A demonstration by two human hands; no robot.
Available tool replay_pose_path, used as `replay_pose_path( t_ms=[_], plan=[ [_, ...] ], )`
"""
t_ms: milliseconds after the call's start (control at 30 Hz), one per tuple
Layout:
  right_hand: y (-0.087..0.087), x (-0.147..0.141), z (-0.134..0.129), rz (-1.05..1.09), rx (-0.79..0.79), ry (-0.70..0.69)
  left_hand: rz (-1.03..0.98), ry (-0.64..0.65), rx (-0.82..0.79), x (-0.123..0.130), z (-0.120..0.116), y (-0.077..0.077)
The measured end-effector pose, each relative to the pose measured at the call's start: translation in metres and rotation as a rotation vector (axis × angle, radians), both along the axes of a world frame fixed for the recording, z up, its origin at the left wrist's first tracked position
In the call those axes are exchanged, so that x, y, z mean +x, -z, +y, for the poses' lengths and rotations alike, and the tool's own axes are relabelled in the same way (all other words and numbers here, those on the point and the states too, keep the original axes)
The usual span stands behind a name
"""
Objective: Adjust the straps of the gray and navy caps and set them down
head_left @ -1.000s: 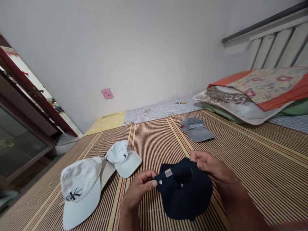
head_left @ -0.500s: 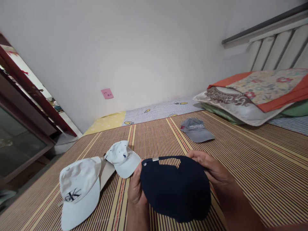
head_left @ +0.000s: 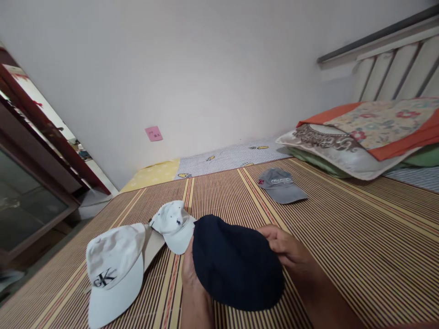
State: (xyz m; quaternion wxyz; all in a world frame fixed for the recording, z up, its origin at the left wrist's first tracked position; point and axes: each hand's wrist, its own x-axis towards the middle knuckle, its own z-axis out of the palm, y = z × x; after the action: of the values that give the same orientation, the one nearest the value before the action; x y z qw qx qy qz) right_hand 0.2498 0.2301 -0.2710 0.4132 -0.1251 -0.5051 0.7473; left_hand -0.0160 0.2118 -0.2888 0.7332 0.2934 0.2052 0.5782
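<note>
Both my hands hold a dark navy cap [head_left: 236,265] above the striped mat. My left hand [head_left: 194,274] grips its left side, with the fingers mostly hidden behind the fabric. On the right edge, my right hand [head_left: 286,249] pinches the cap between thumb and fingers. The cap's strap and back opening are out of sight. Left of my hands lie a white cap with a small dark logo [head_left: 173,226] and, nearer to me, a larger white cap with black letters [head_left: 115,269]. A grey cap [head_left: 281,185] rests on the mat beyond my right hand.
The striped mat [head_left: 343,237] covers the bed, with checked and yellow cloth [head_left: 154,173] along the wall side. Pillows under an orange floral cover [head_left: 384,123] lie at the far right, below a radiator [head_left: 394,73]. A glass-fronted cabinet [head_left: 30,210] stands at left.
The navy cap has turned, so its strap and back opening no longer show. It and my right hand have shifted left. The other caps have stayed in place.
</note>
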Motion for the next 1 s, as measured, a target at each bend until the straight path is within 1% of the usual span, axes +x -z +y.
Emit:
replay_pose_path(
  t_ms=[100, 167, 233, 300, 400, 500, 633, 700, 800, 867, 1000],
  plan=[
    [0.001, -0.001, -0.001, 0.064, -0.138, 0.270, -0.074, -0.005, 0.024, -0.002, 0.004, 0.001],
    [0.000, -0.002, 0.001, 0.103, -0.224, 0.406, -0.150, 0.001, 0.034, 0.000, 0.004, -0.001],
    [-0.001, -0.005, 0.004, 0.162, -0.294, 0.489, -0.220, 0.026, 0.047, 0.006, 0.001, -0.006],
    [-0.002, -0.007, 0.006, 0.209, -0.338, 0.513, -0.258, 0.054, 0.071, 0.015, -0.003, -0.011],
    [-0.002, -0.010, 0.011, 0.229, -0.400, 0.458, -0.281, 0.073, 0.134, 0.026, -0.009, -0.014],
    [0.000, -0.011, 0.015, 0.241, -0.458, 0.397, -0.247, 0.100, 0.171, 0.031, -0.010, -0.007],
    [-0.002, -0.016, 0.015, 0.287, -0.434, 0.357, -0.220, 0.072, 0.117, 0.032, -0.003, 0.006],
    [-0.003, -0.021, 0.010, 0.326, -0.409, 0.339, -0.212, 0.053, 0.087, 0.032, -0.001, 0.009],
    [-0.002, -0.031, 0.001, 0.359, -0.410, 0.235, -0.200, 0.031, 0.061, 0.031, -0.002, 0.009],
    [0.002, -0.036, -0.002, 0.354, -0.454, 0.163, -0.192, 0.013, 0.052, 0.029, -0.005, 0.008],
    [0.005, -0.039, 0.000, 0.345, -0.524, 0.085, -0.148, 0.023, 0.059, 0.029, -0.012, 0.003]
  ],
)
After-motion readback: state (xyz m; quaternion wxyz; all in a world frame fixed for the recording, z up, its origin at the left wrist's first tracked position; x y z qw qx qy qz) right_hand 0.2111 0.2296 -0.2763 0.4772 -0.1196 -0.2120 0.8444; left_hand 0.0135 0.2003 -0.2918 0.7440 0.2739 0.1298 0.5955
